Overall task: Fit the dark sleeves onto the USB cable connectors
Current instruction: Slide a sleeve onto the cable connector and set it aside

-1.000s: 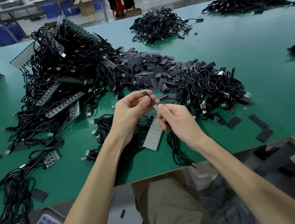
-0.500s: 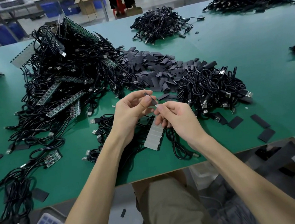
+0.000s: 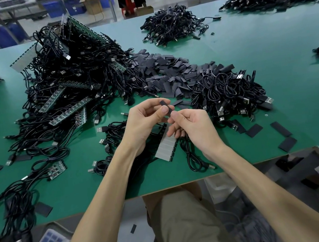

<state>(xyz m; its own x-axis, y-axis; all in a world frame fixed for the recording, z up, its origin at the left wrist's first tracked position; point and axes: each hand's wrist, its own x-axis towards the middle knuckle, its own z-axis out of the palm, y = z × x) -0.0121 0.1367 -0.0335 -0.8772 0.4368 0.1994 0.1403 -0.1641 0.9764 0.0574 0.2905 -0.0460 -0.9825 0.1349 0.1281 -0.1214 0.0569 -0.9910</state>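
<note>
Left grip [image 3: 144, 122]: raised above the near part of the surface [image 3: 266, 47]; thumb and forefinger closed on a sleeve [image 3: 165, 108], pinching it at about mid-length.
Sleeve: dark, flat, tilted; upper end free above the thumb; lower end meets the right fingertips.
Right grip [image 3: 194, 128]: closed; thumb and forefinger pinch the end of a cable [image 3: 190, 155] at the sleeve's lower end; connector hidden by the fingertips; whether it has entered the sleeve cannot be told.
Cable: black; drops from beneath the right grip; lies looped on the surface; far plug near the front edge.
Strip [image 3: 165, 146]: grey, flat on the surface below both grips; just beside the cable loop.
Sleeve pile [image 3: 169, 73]: loose dark sleeves heaped beyond the grips, mid-surface.
Cable heap [image 3: 229, 92]: coiled black cables right of the grips; touches the pile's near right side.
Tangle [image 3: 73, 77]: large mass of cables and green boards, left of the pile.
Loose sleeves [image 3: 254, 130]: several lying flat, right of the grips, near the front edge.
Far heap [image 3: 171, 25]: more cables, well apart, at the far side.
</note>
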